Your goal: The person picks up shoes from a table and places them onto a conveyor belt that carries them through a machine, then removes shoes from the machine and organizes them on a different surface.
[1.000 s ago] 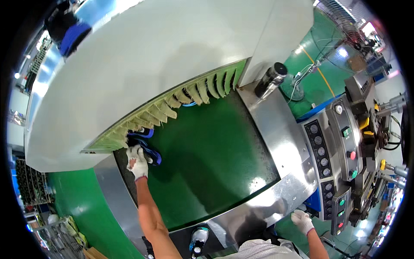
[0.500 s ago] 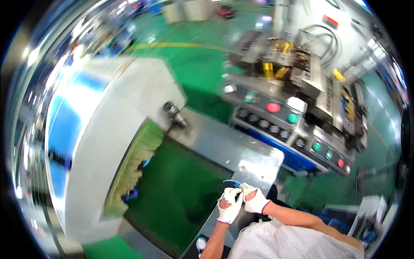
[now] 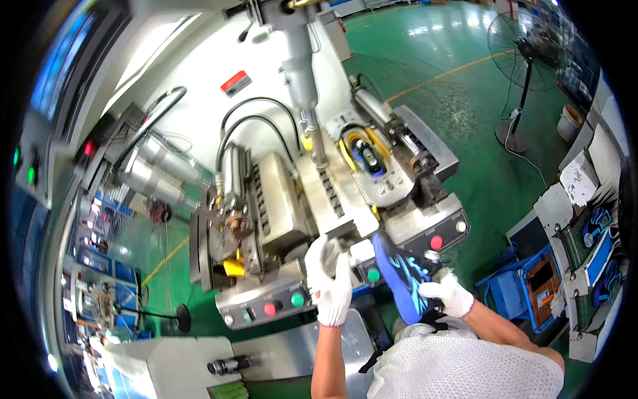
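I stand at a metal press machine (image 3: 292, 199) with black hoses and a front control panel (image 3: 266, 302) carrying red and green buttons. My left hand (image 3: 329, 282), in a white glove, is raised against the machine's front edge just above that panel; whether it grips a part there is unclear. My right hand (image 3: 448, 296), also gloved, holds a blue shoe (image 3: 399, 272) with light-blue markings, tilted with its toe toward the machine. A second blue shoe (image 3: 367, 156) sits inside a yellow-rimmed clamp on top of the machine.
A second panel (image 3: 432, 233) with a red button is beside the held shoe. A blue crate (image 3: 525, 296) and racks of shoe parts (image 3: 591, 239) stand to the right. A standing fan (image 3: 525, 60) and a white bucket (image 3: 568, 123) are on the green floor.
The view has swung away from the white machine with the green belt to this metal press. My hands, joined low half a second ago, are now apart, the right one holding the blue shoe.
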Demonstrator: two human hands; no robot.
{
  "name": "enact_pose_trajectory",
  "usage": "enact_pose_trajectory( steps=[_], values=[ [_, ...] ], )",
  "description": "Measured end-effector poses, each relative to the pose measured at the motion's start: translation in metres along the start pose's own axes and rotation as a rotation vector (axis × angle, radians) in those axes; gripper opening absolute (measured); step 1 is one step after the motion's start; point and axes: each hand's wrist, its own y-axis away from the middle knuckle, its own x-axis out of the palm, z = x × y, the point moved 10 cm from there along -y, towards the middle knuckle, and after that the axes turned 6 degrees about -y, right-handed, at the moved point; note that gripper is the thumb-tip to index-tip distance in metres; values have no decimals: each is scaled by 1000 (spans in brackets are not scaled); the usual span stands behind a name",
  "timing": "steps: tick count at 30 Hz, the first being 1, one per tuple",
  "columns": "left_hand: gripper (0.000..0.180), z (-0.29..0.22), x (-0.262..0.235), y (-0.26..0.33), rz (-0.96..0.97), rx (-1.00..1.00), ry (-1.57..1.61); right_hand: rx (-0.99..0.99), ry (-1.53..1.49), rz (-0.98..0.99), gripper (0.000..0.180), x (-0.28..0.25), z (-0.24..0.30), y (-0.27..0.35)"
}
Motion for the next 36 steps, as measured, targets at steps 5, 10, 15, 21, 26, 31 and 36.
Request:
enact_pose_trajectory(
  steps=[5, 10, 15, 21, 26, 31, 36],
  values=[
    [61, 32, 162, -137, 137, 49, -167, -200, -96, -256, 32, -88, 34, -8],
    [76, 109, 276, -242, 160, -71, -412, -285, -137, -333, 58, -131, 53, 9],
    [76, 182, 322, -270, 166, -161, -615, -287, -380, -438, 72, -122, 75, 16],
    [64, 164, 253, -296, 200, -376, -522, -154, -28, -464, 48, -139, 66, -26],
    [59, 43, 161, -218, 167, -318, -172, -563, 928, -482, 40, -92, 159, -80],
    [63, 14, 41, -103, 236, -126, -119, -184, 773, -296, 50, -52, 193, -265],
    [65, 67, -27, 37, 348, -307, -357, -392, 1678, -405, 54, -67, 153, -484]
  ],
)
